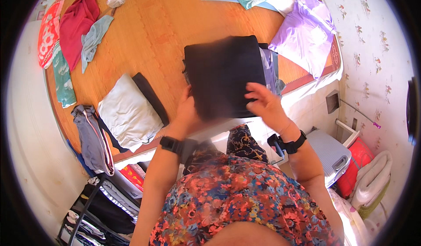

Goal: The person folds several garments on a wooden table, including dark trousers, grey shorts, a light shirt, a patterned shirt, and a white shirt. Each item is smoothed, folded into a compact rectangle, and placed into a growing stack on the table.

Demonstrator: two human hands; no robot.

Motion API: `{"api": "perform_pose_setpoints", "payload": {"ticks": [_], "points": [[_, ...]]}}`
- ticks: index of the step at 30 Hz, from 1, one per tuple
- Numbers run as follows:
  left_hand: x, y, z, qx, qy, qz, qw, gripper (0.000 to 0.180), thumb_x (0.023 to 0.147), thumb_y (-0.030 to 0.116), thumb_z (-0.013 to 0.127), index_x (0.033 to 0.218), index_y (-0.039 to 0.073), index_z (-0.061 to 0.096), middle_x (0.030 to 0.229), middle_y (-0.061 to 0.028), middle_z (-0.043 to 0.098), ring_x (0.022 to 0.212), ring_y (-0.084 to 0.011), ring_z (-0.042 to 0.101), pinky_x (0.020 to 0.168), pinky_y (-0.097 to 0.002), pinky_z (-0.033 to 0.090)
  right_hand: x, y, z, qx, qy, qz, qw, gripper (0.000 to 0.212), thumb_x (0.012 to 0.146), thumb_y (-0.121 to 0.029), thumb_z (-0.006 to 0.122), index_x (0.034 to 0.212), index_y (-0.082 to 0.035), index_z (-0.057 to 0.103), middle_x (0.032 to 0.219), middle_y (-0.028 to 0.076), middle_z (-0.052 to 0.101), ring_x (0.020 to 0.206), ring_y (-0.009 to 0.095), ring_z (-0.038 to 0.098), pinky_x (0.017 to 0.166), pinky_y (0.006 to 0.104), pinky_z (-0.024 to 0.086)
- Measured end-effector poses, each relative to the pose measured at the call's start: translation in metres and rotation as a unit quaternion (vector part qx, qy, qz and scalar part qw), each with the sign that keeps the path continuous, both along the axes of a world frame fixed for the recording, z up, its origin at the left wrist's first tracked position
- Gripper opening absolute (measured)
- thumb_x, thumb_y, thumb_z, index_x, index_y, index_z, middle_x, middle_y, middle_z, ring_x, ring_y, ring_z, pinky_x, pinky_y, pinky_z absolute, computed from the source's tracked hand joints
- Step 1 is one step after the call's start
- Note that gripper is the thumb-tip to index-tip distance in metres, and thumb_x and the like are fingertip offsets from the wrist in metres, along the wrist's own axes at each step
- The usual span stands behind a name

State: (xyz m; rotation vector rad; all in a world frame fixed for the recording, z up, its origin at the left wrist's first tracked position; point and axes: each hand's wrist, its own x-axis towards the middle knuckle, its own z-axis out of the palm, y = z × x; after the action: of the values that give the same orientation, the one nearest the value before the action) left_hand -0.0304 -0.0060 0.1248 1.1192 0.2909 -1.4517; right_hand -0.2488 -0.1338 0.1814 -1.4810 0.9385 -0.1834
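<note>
A black folded garment [223, 72], squared off, lies on a stack of folded clothes at the table's near edge. Purple and grey folds [271, 70] of that stack show at its right side. My left hand [187, 111] is against the garment's lower left edge; its fingers are mostly hidden and blurred. At the lower right edge is my right hand [265, 106], its fingers apart and the fingertips at the cloth. To the left lies a folded white garment [131, 112] with a dark folded piece [150, 97] beside it.
Grey folded trousers [91, 136] hang over the wooden table's [149, 31] left edge. Crimson cloth [81, 24] and a light teal cloth [95, 42] lie far left. A lilac plastic bag [305, 33] sits far right. A silver suitcase [329, 156] stands at lower right, a clothes rack [103, 206] at lower left.
</note>
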Motion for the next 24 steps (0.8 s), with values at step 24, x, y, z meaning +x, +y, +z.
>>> {"api": "perform_pose_setpoints", "payload": {"ticks": [24], "points": [[-0.043,0.017,0.021,-0.016,-0.162,-0.002,0.987,0.033,0.077,-0.010,0.054,0.106,0.001,0.061,0.100,-0.0077,0.066,0.089,-0.0196,0.064,0.081,-0.0320,0.052,-0.029,-0.063,-0.006,-0.046,-0.001,-0.044,0.998,0.029,0.076,0.004,0.066,0.104,0.001,0.063,0.092,0.003,0.062,0.085,0.010,0.055,0.078,0.0247,0.046]]}}
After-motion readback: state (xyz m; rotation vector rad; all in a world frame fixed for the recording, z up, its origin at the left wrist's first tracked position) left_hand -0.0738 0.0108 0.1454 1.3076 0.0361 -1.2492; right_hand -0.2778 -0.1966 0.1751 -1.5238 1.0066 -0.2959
